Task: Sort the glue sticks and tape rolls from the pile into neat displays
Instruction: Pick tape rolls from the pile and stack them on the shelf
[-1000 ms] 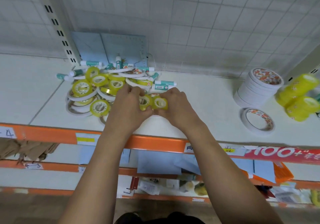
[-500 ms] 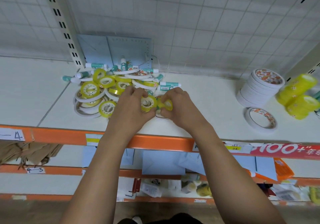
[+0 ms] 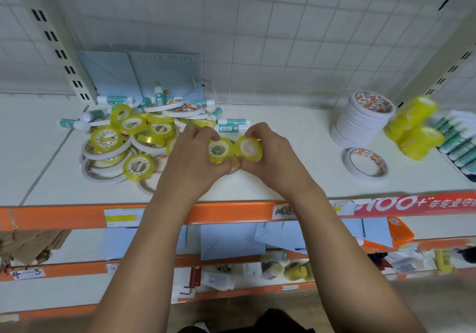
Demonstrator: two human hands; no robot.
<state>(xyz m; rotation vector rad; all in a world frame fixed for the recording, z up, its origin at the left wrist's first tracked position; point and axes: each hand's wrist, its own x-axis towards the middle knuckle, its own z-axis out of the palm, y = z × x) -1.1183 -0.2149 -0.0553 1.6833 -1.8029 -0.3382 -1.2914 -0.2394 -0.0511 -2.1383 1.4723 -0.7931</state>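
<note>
Left hand (image 3: pixel 192 158) and right hand (image 3: pixel 274 157), fingers curled, each grip a yellow tape roll (image 3: pixel 220 150) and second yellow roll (image 3: pixel 248 149), touching, above shelf (image 3: pixel 296 137) just right of pile (image 3: pixel 144 131).

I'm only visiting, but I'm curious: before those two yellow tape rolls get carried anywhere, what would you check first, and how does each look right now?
1. Grip of left hand on left yellow roll: ok.
2. Grip of right hand on right yellow roll: ok.
3. The two rolls separate from each other: cannot tell; their edges touch.
4. Likely destination, the yellow stacks, in sight: ok.
5. Shelf route there bare: not ok; a loose white roll lies between, before the white stack.
6. Sorting of the pile done: not ok; rolls and glue sticks lie mixed.
</note>
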